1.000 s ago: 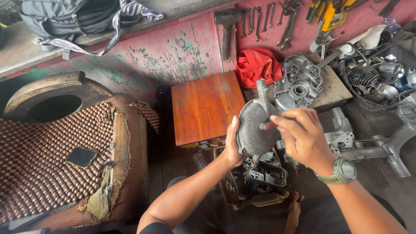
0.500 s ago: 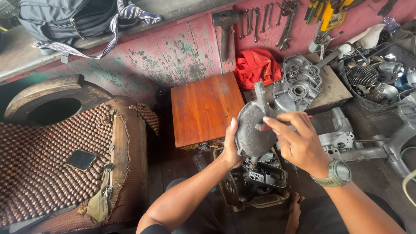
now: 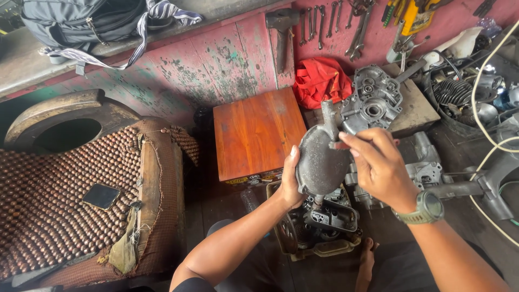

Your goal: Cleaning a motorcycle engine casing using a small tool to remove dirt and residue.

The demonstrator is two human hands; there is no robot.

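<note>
**A greasy cover held over open engine parts**

The person holds a dark grey, rounded metal engine cover (image 3: 320, 159) upright, just above the black engine assembly (image 3: 324, 221) that sits low between the knees. The left hand (image 3: 291, 181) is curled around the cover's edge at nine o'clock, thumb on the rim, gripping it. The right hand (image 3: 378, 165) is partly closed, its fingertips pinching at the cover's upper edge near one o'clock; whether a small part sits between those fingers cannot be told.

The cover looks oily and is carried mainly by one hand at its rim. If that grip loosens, it could slide down onto the assembly directly at six o'clock and chip a mating face. Twisting from the right hand's pinch could lever the cover out of the left. The silver crankcase half (image 3: 373, 100) at one o'clock and the polished wooden box (image 3: 254, 132) at ten o'clock lie close, so a swing could knock either.
</note>
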